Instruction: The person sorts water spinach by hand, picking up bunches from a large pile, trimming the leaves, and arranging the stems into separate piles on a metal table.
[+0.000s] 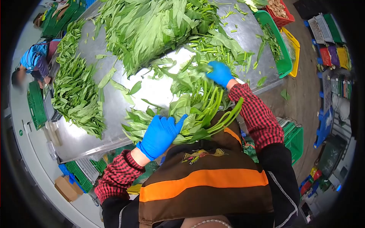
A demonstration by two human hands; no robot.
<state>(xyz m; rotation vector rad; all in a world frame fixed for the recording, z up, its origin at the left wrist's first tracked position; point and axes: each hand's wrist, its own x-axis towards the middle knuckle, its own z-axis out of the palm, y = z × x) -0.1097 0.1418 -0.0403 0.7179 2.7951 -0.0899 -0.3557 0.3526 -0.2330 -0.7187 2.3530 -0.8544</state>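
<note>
Against my apron [205,178] lay the stem ends of the bunch [203,110], which ran from my chest out over the table [114,110]. Left hand [159,135], gloved blue, was clamped round its near side where leaves met stems. Right hand [220,73], well apart from the left, had its fingers curled into the leafy far end. Stalks were long, pale green and roughly parallel, fanning towards my right sleeve; leaves were broad, soft and crumpled. Beyond it, the pile [152,26] of loose greens covered the table.
</note>
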